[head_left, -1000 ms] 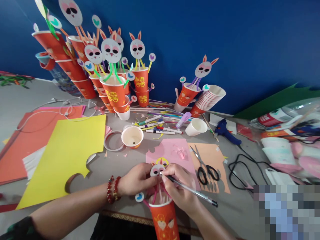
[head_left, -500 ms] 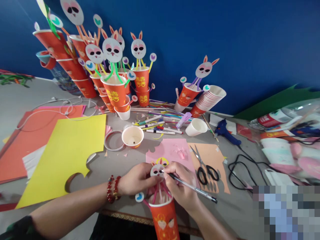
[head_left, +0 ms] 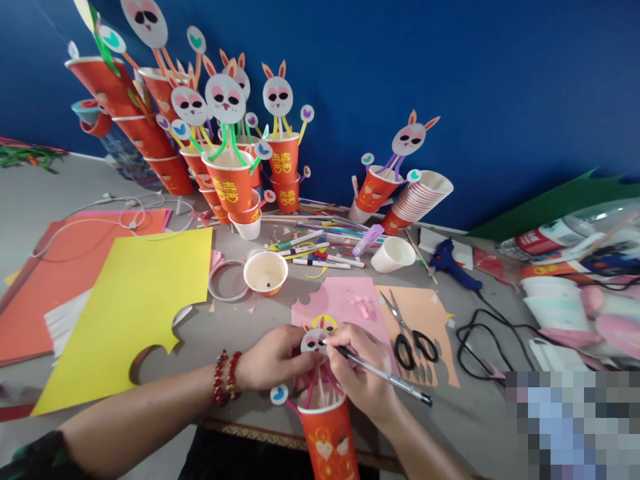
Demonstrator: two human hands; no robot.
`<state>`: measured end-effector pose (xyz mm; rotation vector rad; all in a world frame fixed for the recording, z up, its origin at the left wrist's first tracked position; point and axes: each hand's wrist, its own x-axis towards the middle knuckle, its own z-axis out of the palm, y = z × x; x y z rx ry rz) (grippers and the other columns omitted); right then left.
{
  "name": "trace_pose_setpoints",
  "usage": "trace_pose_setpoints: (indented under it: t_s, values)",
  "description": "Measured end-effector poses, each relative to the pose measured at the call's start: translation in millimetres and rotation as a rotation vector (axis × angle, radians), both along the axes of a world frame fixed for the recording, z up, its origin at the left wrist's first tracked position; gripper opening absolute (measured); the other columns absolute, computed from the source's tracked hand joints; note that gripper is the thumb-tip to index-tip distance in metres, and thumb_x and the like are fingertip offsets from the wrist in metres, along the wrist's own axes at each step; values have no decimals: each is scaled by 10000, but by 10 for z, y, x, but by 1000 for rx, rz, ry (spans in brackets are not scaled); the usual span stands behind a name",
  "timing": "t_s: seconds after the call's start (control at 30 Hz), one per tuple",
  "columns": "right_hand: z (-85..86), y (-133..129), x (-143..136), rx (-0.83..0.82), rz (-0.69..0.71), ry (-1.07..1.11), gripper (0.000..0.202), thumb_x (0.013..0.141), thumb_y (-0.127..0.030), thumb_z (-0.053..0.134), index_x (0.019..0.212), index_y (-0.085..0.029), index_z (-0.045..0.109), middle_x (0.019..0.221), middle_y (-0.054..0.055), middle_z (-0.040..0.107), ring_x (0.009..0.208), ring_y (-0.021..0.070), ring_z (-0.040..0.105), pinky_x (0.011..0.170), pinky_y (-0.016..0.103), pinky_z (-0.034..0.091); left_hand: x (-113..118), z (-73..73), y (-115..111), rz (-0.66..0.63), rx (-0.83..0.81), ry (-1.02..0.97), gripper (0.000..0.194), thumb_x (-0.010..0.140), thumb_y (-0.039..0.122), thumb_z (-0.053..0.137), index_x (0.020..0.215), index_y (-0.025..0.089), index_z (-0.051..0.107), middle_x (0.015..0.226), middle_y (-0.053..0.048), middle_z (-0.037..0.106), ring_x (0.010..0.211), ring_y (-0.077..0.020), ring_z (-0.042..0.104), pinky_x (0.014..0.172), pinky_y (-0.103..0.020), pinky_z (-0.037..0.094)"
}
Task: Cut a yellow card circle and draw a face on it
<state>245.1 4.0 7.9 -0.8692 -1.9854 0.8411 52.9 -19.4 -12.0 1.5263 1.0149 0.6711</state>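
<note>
A round white paper rabbit face (head_left: 311,342) with pink ears is pinched between the thumb and fingers of my left hand (head_left: 275,357). Pink pipe-cleaner stems join it to a red paper cup (head_left: 329,437) at the table's front edge. A small white disc with a blue heart (head_left: 279,394) sticks out at the cup's left. In a writing grip, my right hand (head_left: 367,373) holds a pen (head_left: 395,381), its tip at the face's right eye. A yellow ring shape (head_left: 325,321) shows just behind the face.
Scissors (head_left: 407,337) lie on orange paper to the right, near a blue glue gun (head_left: 455,263). Yellow paper (head_left: 130,300) covers the left side. A tape roll (head_left: 227,280), a paper cup (head_left: 265,273) and markers (head_left: 320,263) lie ahead. Finished rabbit cups (head_left: 227,180) stand by the blue wall.
The pen's rear end has shifted very slightly to the left. Both hands, the rabbit face and the cup stay in nearly the same place.
</note>
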Motion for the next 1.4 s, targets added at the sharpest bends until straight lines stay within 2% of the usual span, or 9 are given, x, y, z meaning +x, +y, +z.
trace_pose_setpoints:
  t_s: [0.67,1.2,1.4]
  values:
    - [27,4,6,14,-20,-6,121,869,-106,534,832,-217,565,726,-2,635,657,152,628,615,245,483,1,4,-5,4,-25,4,363,968,420,517,763,136,611,700,-9,609,613,-113,535,586,-199,422]
    - [24,6,28,11,-46,-18,135,872,-111,523,816,-222,575,692,-11,610,620,155,604,570,251,459,2,1,0,-2,-31,10,390,964,464,508,779,137,613,733,-20,611,643,-122,537,610,-208,436]
    - [33,8,15,21,-20,4,149,873,-90,525,813,-219,568,684,-20,586,621,142,582,575,241,438,3,8,1,4,-21,10,358,965,424,521,762,140,602,718,-14,613,631,-118,536,600,-204,424]
